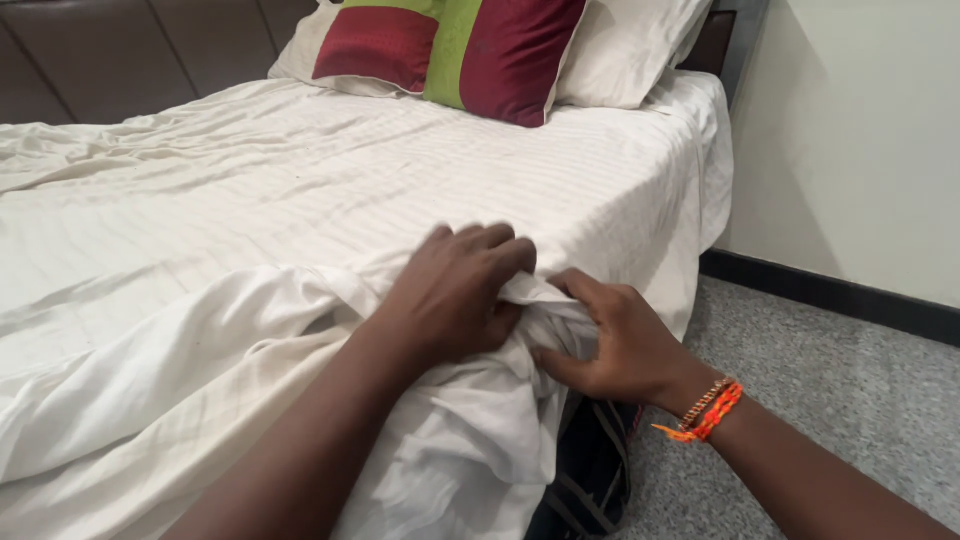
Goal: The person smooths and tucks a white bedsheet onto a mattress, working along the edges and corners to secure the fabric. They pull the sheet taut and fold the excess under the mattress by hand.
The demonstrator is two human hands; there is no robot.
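A bunched fold of white sheet (545, 310) sits gathered at the near right edge of the bed (690, 260), pinched between a person's two bare hands. The left hand (455, 290) lies on top of the bundle with fingers curled down into the cloth, closed on it; the right hand (620, 345), an orange-and-gold bracelet (708, 410) at its wrist, closes on the same fold from the side, thumb under and fingers spread over the cloth. Below the hands the loose sheet hangs down the bed's side, where a dark striped cloth (590, 470) shows beneath it.

The work appears to be at the gathering stage, the slack drawn together at the edge but not yet pulled flat or tucked. The next move would seem to call for a firm, even pull by both hands along the bed's edge, keeping the fold from slipping free.

Further up, the striped white bedcover (350, 170) lies creased across the mattress. At the far right corner a maroon-and-green cushion (450, 50) leans on white pillows (625, 50) against a dark headboard (90, 50). Grey carpet (830, 380) and a pale wall (860, 130) flank the bed's right side
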